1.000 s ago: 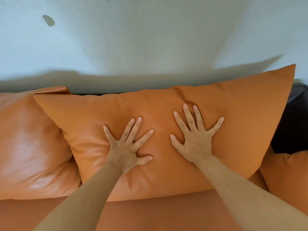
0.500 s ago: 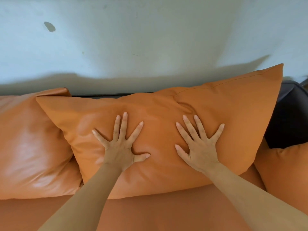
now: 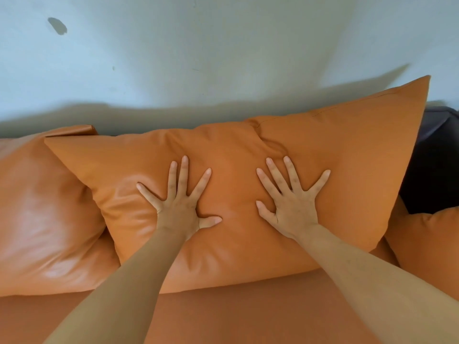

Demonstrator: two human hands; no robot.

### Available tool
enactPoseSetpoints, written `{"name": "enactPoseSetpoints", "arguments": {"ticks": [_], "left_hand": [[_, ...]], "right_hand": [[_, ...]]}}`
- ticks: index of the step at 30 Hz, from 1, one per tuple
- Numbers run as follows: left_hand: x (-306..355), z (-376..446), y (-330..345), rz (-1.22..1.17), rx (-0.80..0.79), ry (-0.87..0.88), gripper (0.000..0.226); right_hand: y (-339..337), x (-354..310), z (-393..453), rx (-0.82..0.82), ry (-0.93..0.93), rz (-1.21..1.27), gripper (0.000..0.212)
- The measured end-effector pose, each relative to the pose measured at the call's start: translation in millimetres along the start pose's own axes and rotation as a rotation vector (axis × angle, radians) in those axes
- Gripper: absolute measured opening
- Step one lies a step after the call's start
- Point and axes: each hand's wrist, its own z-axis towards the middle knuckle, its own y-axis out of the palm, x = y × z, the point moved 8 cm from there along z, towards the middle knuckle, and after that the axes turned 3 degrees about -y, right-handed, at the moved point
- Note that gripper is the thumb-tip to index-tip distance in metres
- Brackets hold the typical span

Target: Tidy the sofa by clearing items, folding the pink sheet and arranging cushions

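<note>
left hand (image 3: 180,209) and right hand (image 3: 293,207) press flat, fingers spread, gripping nothing, on the orange cushion (image 3: 347,157).

left hand (image 3: 180,207): flat, fingers spread | right hand (image 3: 294,206): flat, fingers spread | arms: extended

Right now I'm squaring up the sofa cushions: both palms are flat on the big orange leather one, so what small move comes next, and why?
Probably press the big orange leather cushion back and level it: left hand and right hand lie spread on it, and its right corner sits higher.
</note>
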Motion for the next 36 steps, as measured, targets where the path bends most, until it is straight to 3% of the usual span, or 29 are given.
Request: {"name": "enactPoseSetpoints", "arguments": {"ticks": [3, 15, 26, 31, 36], "left_hand": [[0.2, -13.9, -8.3, -0.038, 0.112, 0.009, 0.103], [-26.3, -60.8, -5.1, -0.268, 0.107, -0.299, 0.106], [-22.6, -46.0, 2.6, -0.261, 0.050, -0.249, 0.104], [-26.1, -58.3, -13.3, -0.125, -0.015, -0.269, 0.103], [-30.5, -77.3, -47.0, -0.019, 0.001, -0.108, 0.100]], "right_hand": [[-6.4, 0.5, -9.7, -0.006, 0.001, 0.011, 0.069], [-13.4, 6.6, -23.1, -0.058, -0.002, 0.007, 0.068], [-10.6, 9.1, -16.5, -0.042, -0.008, -0.020, 0.069], [-21.5, 4.5, -20.9, -0.142, -0.010, -0.049, 0.068], [-45.5, -2.4, -29.6, -0.285, -0.014, 0.021, 0.072]]}}
